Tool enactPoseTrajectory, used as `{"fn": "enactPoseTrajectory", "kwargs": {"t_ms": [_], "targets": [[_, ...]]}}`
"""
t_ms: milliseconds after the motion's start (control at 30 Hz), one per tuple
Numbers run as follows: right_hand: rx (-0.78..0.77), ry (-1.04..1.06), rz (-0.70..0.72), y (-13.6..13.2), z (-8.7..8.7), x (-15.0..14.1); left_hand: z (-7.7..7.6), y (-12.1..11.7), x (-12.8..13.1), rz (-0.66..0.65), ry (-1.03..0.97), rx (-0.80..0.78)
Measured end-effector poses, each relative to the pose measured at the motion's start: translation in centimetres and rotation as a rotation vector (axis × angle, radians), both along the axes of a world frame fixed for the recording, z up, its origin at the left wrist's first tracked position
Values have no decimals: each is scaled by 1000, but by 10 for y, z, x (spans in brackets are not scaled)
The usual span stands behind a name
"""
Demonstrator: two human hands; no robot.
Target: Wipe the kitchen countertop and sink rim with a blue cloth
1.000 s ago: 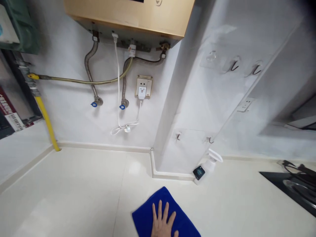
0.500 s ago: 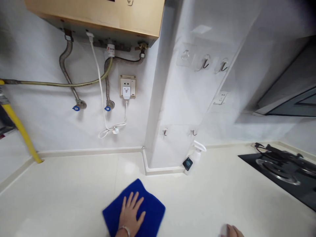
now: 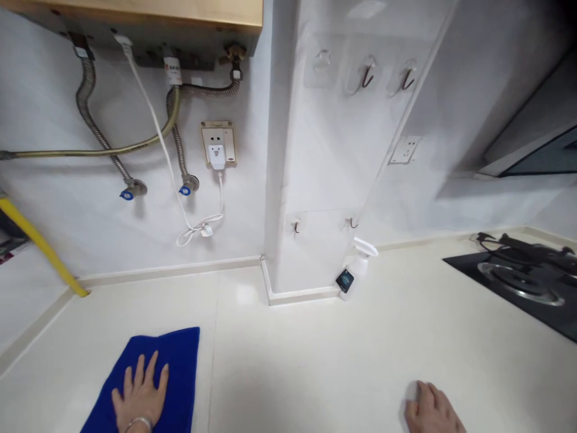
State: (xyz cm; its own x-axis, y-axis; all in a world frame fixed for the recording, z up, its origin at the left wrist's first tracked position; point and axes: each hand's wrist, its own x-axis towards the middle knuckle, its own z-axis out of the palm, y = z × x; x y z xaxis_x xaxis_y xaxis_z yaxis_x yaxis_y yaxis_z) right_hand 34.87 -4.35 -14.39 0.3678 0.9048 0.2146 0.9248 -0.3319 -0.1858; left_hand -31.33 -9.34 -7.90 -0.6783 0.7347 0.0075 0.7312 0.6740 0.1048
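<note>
A blue cleaning cloth (image 3: 180, 373) lies spread on the pale countertop (image 3: 279, 373) at the lower left. My left hand (image 3: 142, 394), with a bracelet at the wrist, presses flat on it, fingers spread and not gripping. At the lower right, my right hand (image 3: 431, 410) rests on the bare countertop, its fingers curled and close together; no object shows in it. A white spray bottle (image 3: 358, 264) with a dark label stands by the foot of the wall pillar, apart from both hands.
A black gas stove (image 3: 518, 285) is set into the counter at the right. On the left wall, hoses and a white cord (image 3: 157, 126) hang under a gold water heater (image 3: 180, 9). A yellow pipe (image 3: 42, 246) meets the counter. The pillar (image 3: 333, 150) juts forward.
My left hand has slid the blue cloth leftward across the counter, and the cloth has turned somewhat. More of my right hand now shows. The camera view has shifted slightly.
</note>
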Motion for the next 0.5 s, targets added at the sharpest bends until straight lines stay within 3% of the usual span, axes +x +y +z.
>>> {"fn": "enactPoseTrajectory", "kwargs": {"t_ms": [233, 367, 500], "targets": [[-2, -27, -15, -4, 8, -11, 9, 3, 60, 17, 78, -84], [-7, -40, -25, -5, 6, -10, 1, 5, 103, -118, 196, -88], [8, -50, -15, -5, 1, -7, -11, 17, 154, -280, 299, 22]]}}
